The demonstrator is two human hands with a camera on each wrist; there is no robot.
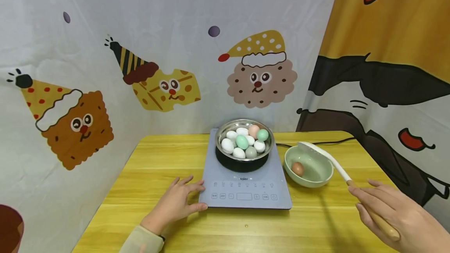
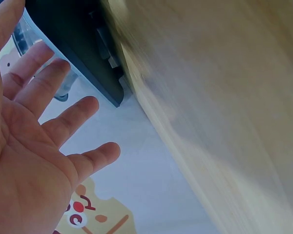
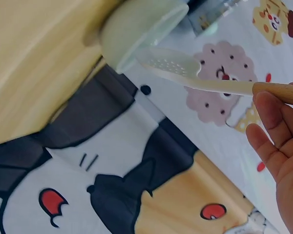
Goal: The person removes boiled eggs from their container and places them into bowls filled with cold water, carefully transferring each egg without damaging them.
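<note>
My right hand (image 1: 404,210) grips the wooden handle of a white slotted spoon (image 1: 336,166). The spoon's perforated head (image 3: 171,63) is over the far rim of a pale green bowl (image 1: 309,182), where one brown egg (image 1: 297,169) lies at the left. With fingers spread, my left hand (image 1: 175,200) rests at the left front edge of a grey-blue induction cooker (image 1: 246,202); its palm faces the camera in the left wrist view. On the cooker stands a round steel pan (image 1: 245,160) filled with several white, green and pinkish eggs (image 1: 241,141).
The yellow wood-grain table (image 1: 158,159) carries the cooker and, to its right, the bowl. A black cable (image 1: 334,142) runs behind the bowl. Cloth with cartoon prints (image 1: 197,57) hangs behind and beside the table.
</note>
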